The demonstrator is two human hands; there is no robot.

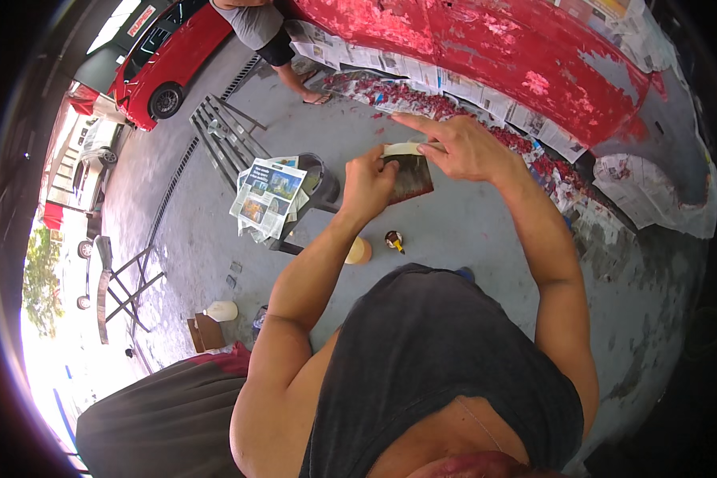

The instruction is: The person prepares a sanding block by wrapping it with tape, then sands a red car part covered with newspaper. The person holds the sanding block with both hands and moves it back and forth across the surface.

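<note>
Lying crosswise, tape roll bridges both hands.

Car panel: red with worn pink and pale patches. Masking newspapers: white with grey print. Tape roll: cream. Held sheet: dark reddish-brown. Floor: grey, strewn with red flakes under the panel. Folded newspaper: white with blue and yellow pictures. Parked car: bright red.
</note>
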